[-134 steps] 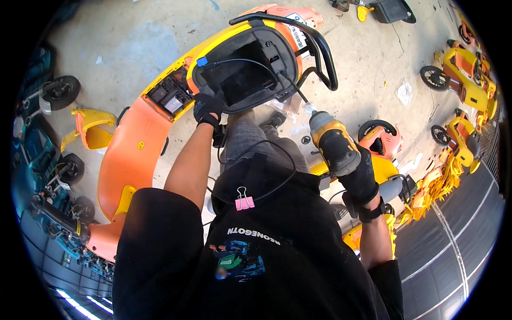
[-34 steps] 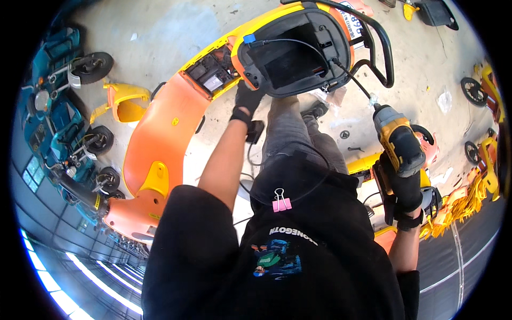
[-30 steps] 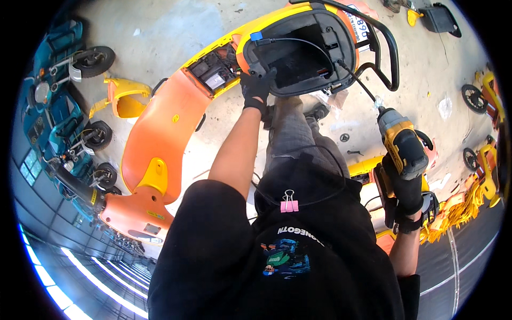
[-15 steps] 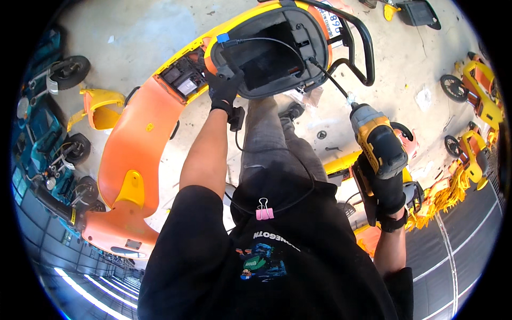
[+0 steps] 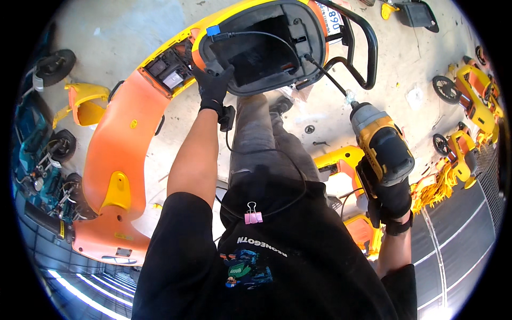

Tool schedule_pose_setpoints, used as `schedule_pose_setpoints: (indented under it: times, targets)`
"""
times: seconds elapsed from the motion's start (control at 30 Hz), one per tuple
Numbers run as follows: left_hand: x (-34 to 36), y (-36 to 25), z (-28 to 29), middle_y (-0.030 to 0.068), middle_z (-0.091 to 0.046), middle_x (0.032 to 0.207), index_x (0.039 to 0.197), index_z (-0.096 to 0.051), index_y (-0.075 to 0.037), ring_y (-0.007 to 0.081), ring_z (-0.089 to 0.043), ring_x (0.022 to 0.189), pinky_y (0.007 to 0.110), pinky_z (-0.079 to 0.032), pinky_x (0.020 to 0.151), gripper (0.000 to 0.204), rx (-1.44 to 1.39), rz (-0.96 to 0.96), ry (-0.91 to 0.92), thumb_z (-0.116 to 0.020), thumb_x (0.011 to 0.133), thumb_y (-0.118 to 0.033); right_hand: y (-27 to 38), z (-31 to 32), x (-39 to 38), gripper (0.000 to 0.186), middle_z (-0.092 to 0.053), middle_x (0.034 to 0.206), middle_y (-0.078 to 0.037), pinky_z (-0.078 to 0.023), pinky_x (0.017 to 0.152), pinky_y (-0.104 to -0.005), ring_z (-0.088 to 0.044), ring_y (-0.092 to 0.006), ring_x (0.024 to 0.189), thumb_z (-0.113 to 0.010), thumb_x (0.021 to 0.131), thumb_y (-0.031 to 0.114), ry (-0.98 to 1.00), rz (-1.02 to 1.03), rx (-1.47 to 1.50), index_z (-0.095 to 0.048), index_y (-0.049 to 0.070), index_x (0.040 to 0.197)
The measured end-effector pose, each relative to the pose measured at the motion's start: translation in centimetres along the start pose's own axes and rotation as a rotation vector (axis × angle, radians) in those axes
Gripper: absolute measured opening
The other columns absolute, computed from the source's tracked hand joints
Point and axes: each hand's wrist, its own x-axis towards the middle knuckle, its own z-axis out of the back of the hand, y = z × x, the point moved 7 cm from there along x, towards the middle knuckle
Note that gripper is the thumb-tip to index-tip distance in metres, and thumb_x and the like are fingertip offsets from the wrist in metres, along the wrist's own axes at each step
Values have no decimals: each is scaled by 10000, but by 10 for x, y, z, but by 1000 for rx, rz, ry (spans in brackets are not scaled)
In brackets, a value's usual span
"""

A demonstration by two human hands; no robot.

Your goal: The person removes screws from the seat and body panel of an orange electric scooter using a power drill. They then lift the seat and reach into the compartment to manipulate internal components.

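An orange and yellow scooter body (image 5: 125,128) stands before me, its black storage tub (image 5: 234,18) uncovered. My left hand (image 5: 212,85), in a black glove, grips the tub's front rim, with the thumb inside and the fingers over the outer side. In my gloved right hand (image 5: 392,197) is a yellow and black power driver (image 5: 385,146), held by its handle. Its long dark bit (image 5: 333,81) reaches to the tub's rear end; whether the tip sits on a screw is too small to tell. A black cable with a blue connector (image 5: 213,30) lies across the tub.
An opening with electrical parts (image 5: 169,76) lies ahead of the tub. A black tubular rack (image 5: 372,58) juts out at the rear. Teal scooters (image 5: 40,138) line the left; yellow ones (image 5: 477,101) stand right. A yellow panel (image 5: 88,104) and scattered small parts lie on the floor.
The view has shifted slightly, so the scooter sits a little farther left. My left hand keeps its grip on the rim, and the driver stays in my right hand with its bit at the tub's rear.
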Motion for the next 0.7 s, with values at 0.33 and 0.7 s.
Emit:
schedule_pose_setpoints:
  times: [0.33, 0.7]
  targets:
    - [-1, 7, -3, 275, -171, 1519, 1455, -70, 114, 347, -203, 1423, 374, -197, 1160, 1297, 22, 29, 13, -821, 619, -532, -3, 8, 0, 350, -637, 1073, -131, -518, 813, -366, -641, -273, 944, -705, 809, 81, -83, -209, 128, -600, 33, 1140]
    - [4, 15, -3, 274, -200, 1501, 1455, -84, 104, 358, -233, 1406, 379, -232, 1145, 1280, 14, 11, 35, -824, 620, -523, -4, 17, 1, 340, -607, 1010, -38, -516, 776, -261, -610, -142, 898, -692, 863, 85, -214, -440, 555, -564, 73, 1179]
